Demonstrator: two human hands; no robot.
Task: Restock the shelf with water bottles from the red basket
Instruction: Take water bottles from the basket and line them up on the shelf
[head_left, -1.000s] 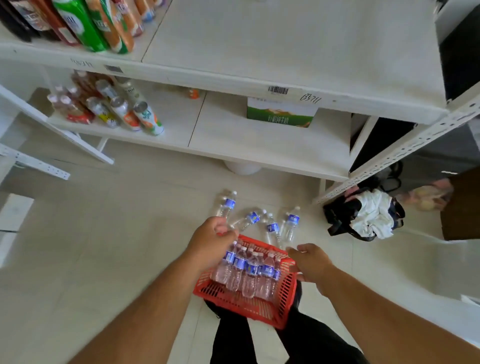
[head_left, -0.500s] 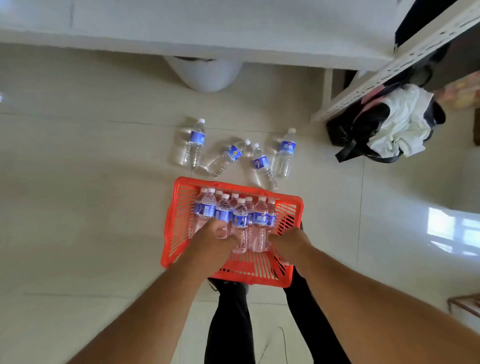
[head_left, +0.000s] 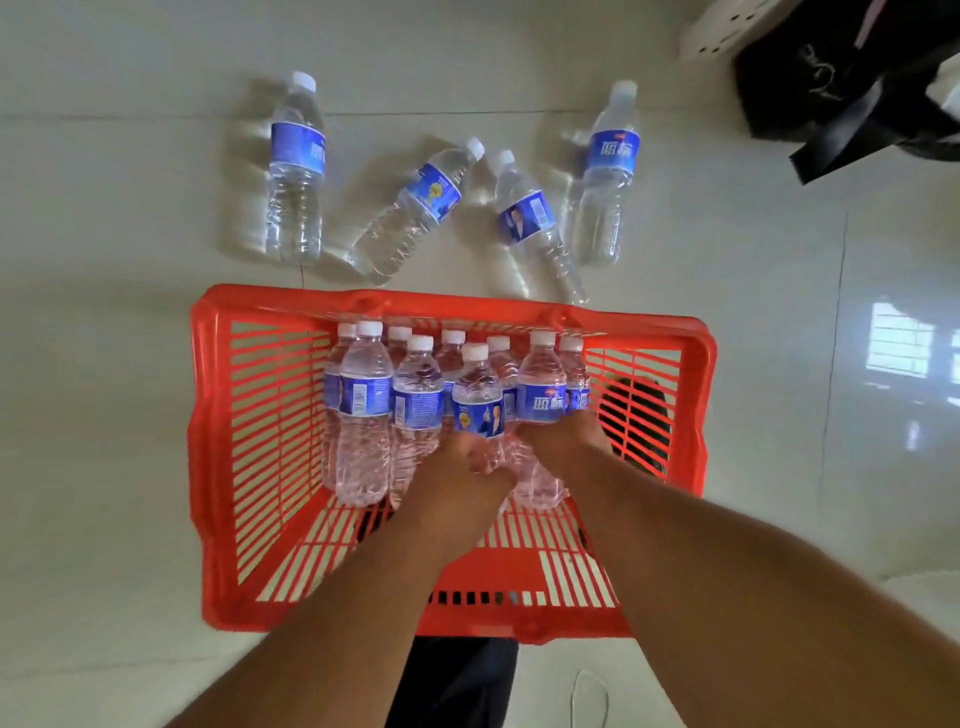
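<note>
The red basket (head_left: 249, 467) sits on the pale floor below me, holding several upright water bottles with blue labels and white caps, such as one at the left (head_left: 363, 410). Both hands are down among them. My left hand (head_left: 460, 462) is closed around the lower part of a middle bottle (head_left: 477, 400). My right hand (head_left: 563, 436) grips the bottle beside it (head_left: 541, 395). Several more bottles lie flat on the floor beyond the basket, for example the far left one (head_left: 295, 171). The shelf is out of view.
A black bag (head_left: 831, 88) lies on the floor at the top right, next to a white base (head_left: 717, 31). My dark trouser legs (head_left: 452, 680) stand just behind the basket. A bright window reflection marks the floor at the right.
The view has tilted down and come closer to the basket; the shelf has left the frame. Both hands have sunk deeper among the bottles and closed on two of them.
</note>
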